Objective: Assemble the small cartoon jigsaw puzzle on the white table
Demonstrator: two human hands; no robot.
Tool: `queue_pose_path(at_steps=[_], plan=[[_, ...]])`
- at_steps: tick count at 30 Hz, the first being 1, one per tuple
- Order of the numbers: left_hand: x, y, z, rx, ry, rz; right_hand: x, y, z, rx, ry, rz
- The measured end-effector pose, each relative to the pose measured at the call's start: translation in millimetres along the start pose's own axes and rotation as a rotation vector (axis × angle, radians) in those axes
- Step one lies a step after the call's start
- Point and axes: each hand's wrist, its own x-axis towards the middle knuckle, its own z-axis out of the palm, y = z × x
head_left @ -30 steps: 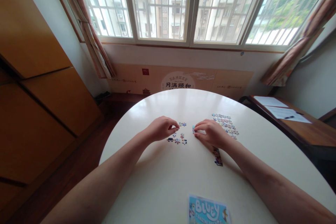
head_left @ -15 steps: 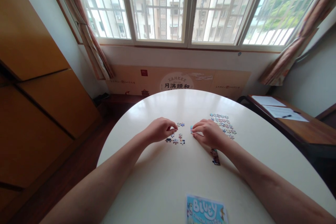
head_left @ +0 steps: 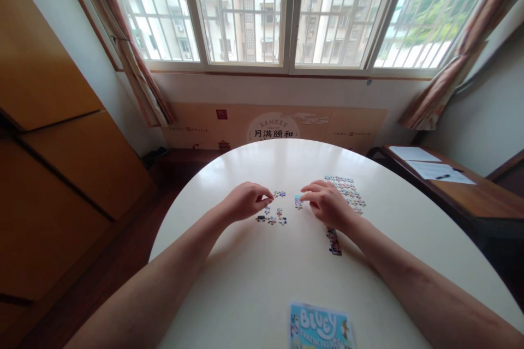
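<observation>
Far on the table (head_left: 229, 294), the right hand (head_left: 328, 203) is unclenched at puzzle pieces (head_left: 298, 203). Whether the left hand (head_left: 246, 200) grips anything is unclear.

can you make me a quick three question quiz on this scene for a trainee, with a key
1. Multiple choice: what lies on the brown side table? a) a cup b) white papers c) a lamp
2. True or false: the blue sheet with "BLUEY" on it lies on the round white table.
3. Fill in: the largest patch of puzzle pieces lies next to the person's ____.

Key: 1. b. 2. True. 3. Right hand.
</observation>
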Motion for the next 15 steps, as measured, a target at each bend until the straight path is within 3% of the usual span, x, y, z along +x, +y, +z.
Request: queue_pose_path(at_steps=[15], plan=[[9,-17,9.6,-0.073,0.078,0.014,-5,7,0,-0.077,-0.135,0.030]])
